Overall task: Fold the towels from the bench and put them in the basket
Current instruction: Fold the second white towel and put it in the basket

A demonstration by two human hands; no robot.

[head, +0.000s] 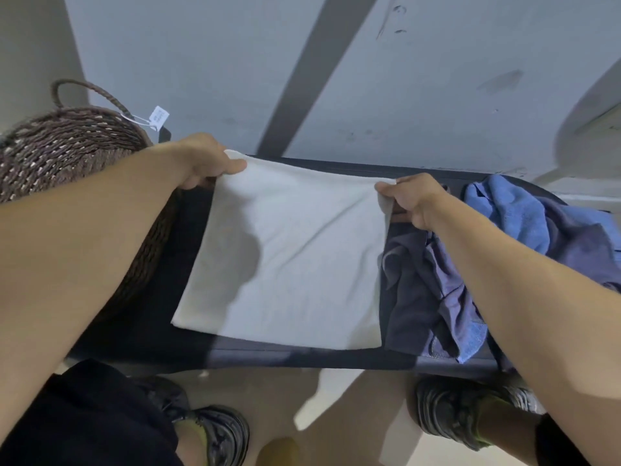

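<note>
White towel [285, 257] is lying spread flat across the middle of the dark counter [141, 334], its near edge running just inside the counter's front edge. Left hand [205, 163] is pinching the towel's far left corner, thumb lying on top of the cloth, grip clenched on it. Right hand [415, 200] is pinching the far right corner, fingers curled round the hem, which is lifting slightly off the counter. Both forearms are reaching in from the near side.

Woven basket [67, 153] is sitting at the counter's left end, brown wicker with a loop handle and a paper tag [158, 117] hanging from it; its inside cannot be seen. Towards the counter's right end, a crumpled dark grey-purple towel [423, 280] is lying just beside the white one, and a blue towel [510, 210] is bunched further right, near the back edge. Two dark shoes [221, 435] are showing on the floor below the front edge.
</note>
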